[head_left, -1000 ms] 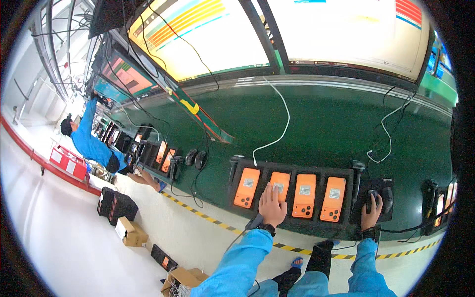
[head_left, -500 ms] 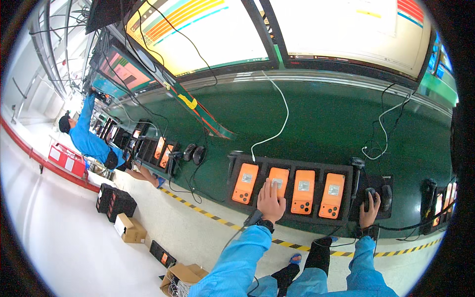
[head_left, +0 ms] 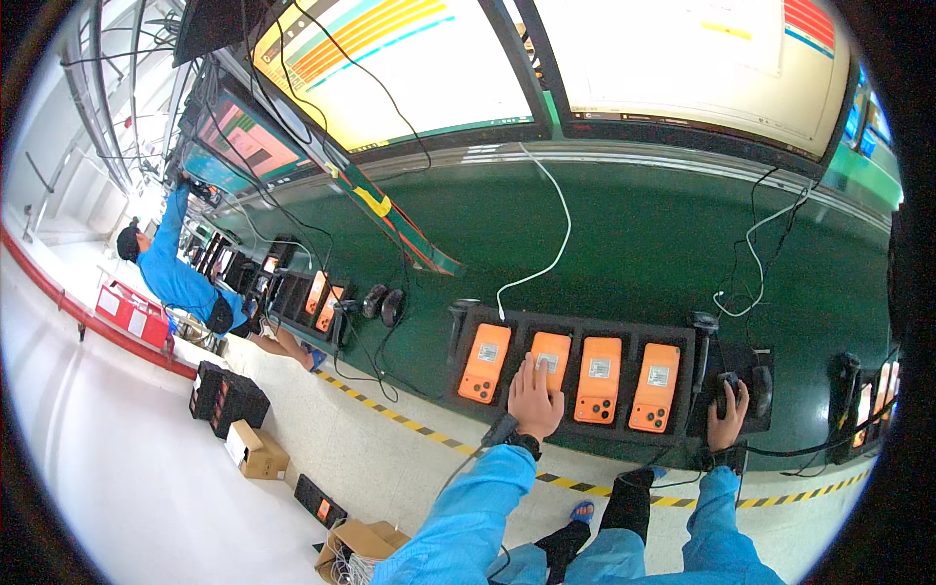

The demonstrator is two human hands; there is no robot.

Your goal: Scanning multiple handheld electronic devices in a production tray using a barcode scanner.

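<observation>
My left hand rests over the lower part of an orange phone, fingers stretched out across its back and hiding its camera end. That phone lies face down in a black foam tray, in a row with several like it: one orange phone to its left, others such as the orange phone and the end phone to its right. Each has a white label on its back. Right of the tray, my right hand is curled over a black computer mouse on a dark mat.
Two large monitors stand behind the green bench. White cables trail over it. Handheld scanners stand by the tray. A co-worker in blue works at far left. Cardboard boxes sit on the floor.
</observation>
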